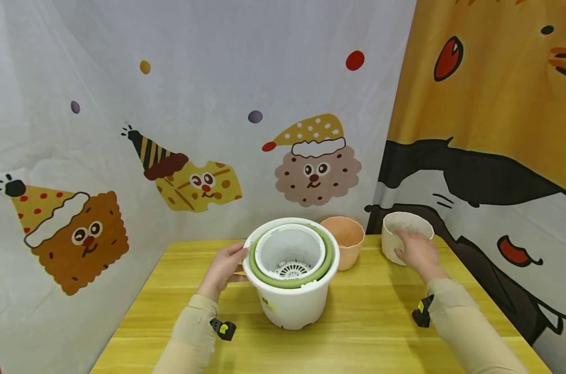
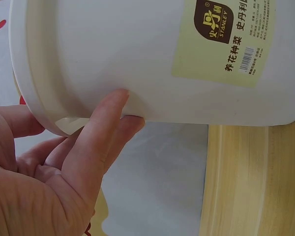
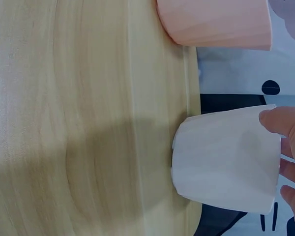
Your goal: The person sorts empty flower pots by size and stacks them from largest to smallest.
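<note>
A large white flower pot (image 1: 294, 306) stands on the table with a green-rimmed pot (image 1: 287, 283) and a smaller white pot (image 1: 290, 246) with a slotted bottom nested inside it. My left hand (image 1: 224, 267) grips its left rim. In the left wrist view, the fingers (image 2: 105, 120) lie against the wall under the lip, close to a printed label (image 2: 226, 44). At the back right, my right hand (image 1: 418, 252) is at a cream pot (image 1: 391, 244). Its thumb (image 3: 273, 120) overlaps the outer wall near the rim, and the other fingers are at the opening, partly hidden.
An orange pot (image 1: 350, 255) stands between the large pot and the cream one, near the back edge. All rest on a yellow wooden table (image 1: 358, 332). A printed cloth (image 1: 194, 104) hangs close behind and along the sides.
</note>
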`<state>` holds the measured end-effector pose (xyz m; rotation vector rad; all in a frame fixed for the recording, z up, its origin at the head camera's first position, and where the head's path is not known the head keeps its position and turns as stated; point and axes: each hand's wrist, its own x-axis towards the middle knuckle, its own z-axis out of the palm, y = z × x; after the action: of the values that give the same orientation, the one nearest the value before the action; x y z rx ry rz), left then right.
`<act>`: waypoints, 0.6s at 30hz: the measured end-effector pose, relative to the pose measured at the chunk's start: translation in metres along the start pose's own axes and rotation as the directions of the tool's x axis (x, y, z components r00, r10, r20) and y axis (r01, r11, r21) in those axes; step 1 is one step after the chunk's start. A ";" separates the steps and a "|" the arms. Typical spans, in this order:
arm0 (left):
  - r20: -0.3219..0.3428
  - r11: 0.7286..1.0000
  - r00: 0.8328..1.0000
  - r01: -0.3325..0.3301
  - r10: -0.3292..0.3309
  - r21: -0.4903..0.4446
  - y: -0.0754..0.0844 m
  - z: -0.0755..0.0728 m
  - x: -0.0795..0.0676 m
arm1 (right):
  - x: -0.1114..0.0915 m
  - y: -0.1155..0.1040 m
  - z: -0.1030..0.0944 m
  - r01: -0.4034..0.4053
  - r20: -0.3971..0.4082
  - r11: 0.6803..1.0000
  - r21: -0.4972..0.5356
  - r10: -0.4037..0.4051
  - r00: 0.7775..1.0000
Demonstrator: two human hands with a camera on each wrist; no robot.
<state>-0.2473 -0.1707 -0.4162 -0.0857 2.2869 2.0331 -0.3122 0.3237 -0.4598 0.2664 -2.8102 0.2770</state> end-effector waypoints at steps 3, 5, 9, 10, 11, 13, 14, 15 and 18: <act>0.001 1.000 1.000 0.001 -0.001 0.001 0.000 0.000 0.000 | -0.001 0.000 0.002 0.004 0.006 1.000 -0.015 -0.004 1.000; 0.001 1.000 1.000 0.003 -0.003 0.003 0.000 0.000 -0.001 | -0.002 0.000 0.004 0.004 0.001 1.000 -0.020 -0.004 1.000; 0.004 1.000 1.000 0.000 0.000 0.008 0.000 0.000 -0.001 | -0.005 0.001 0.008 -0.008 -0.027 1.000 -0.020 0.007 1.000; 0.004 1.000 1.000 -0.002 0.002 0.009 0.000 0.000 -0.001 | -0.005 0.000 0.008 -0.012 -0.037 1.000 -0.019 0.011 0.999; 0.004 1.000 1.000 -0.004 0.004 0.011 0.000 0.000 -0.001 | -0.006 0.000 0.009 -0.018 -0.049 1.000 -0.016 0.017 0.999; 0.005 1.000 1.000 -0.007 0.007 0.013 0.000 0.000 -0.001 | -0.007 -0.001 0.010 -0.030 -0.078 1.000 -0.008 0.030 0.997; 0.004 1.000 1.000 -0.007 0.007 0.013 0.000 0.000 -0.001 | -0.008 -0.001 0.010 -0.038 -0.093 0.999 -0.005 0.037 0.995; 0.004 1.000 1.000 -0.007 0.007 0.013 -0.001 0.000 0.000 | -0.008 -0.002 0.011 -0.041 -0.107 0.999 -0.004 0.041 0.993; 0.000 1.000 1.000 -0.003 0.003 0.015 -0.001 -0.001 0.000 | -0.012 -0.003 0.012 -0.057 -0.136 0.998 0.003 0.057 0.989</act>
<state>-0.2475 -0.1713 -0.4171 -0.0817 2.3028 2.0175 -0.3032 0.3198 -0.4744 0.1612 -2.6860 0.2949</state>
